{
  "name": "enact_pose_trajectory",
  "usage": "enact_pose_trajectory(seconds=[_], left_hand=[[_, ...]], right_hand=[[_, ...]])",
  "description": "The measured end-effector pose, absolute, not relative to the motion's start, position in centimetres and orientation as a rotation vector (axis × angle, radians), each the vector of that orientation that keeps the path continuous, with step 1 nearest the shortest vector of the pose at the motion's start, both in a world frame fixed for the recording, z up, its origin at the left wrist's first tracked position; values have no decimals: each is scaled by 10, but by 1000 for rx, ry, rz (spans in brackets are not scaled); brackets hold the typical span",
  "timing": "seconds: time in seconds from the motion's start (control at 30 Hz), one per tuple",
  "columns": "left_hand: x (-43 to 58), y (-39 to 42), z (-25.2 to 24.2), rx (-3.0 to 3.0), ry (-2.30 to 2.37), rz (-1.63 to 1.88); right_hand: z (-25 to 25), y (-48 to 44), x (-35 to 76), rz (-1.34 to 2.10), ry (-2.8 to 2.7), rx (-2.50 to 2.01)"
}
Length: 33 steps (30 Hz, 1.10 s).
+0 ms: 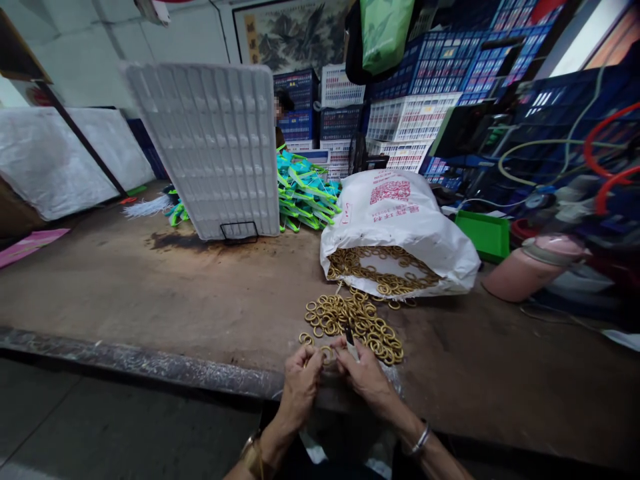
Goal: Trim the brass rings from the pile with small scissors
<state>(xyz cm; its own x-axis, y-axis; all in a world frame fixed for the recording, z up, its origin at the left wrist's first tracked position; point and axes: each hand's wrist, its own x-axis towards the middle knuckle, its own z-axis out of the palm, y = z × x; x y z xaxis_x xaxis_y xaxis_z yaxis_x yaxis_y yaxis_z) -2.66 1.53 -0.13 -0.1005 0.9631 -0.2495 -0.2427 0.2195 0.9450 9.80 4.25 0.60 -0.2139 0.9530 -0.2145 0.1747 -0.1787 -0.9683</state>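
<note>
My left hand, at the table's front edge, is closed, with thumb and forefinger pinching a gold-coloured ring. Close beside it on the right, my right hand is closed around a small knife-like tool with a dark upper end and a pale lower part. Its exact kind is hard to make out. The right fingertips come near the ring; whether they touch it is unclear. Just beyond both hands lies a loose pile of similar rings. Behind that, a white woven sack lies on its side, its mouth showing more rings.
A ribbed grey-white plastic panel stands upright on the brown table. Behind it are bundled teal and lime-green pieces and a partly hidden person. At right are a green tray and a pink bottle. Crates are stacked behind.
</note>
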Motion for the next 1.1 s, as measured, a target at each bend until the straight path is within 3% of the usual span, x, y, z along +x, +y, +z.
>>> enact_pose_trajectory(seconds=[0.23, 0.5, 0.87, 1.1], left_hand=[[-28, 17, 3, 1139, 1295, 1272], [-29, 10, 3, 703, 1011, 1054], [-31, 11, 0, 894, 1045, 994], [-30, 9, -1, 821, 1030, 989]], right_hand=[[17, 49, 102, 1106, -1854, -1318], [8, 47, 98, 1339, -1557, -1385], [19, 49, 97, 1237, -1697, -1397], [13, 48, 96, 1411, -1610, -1383]])
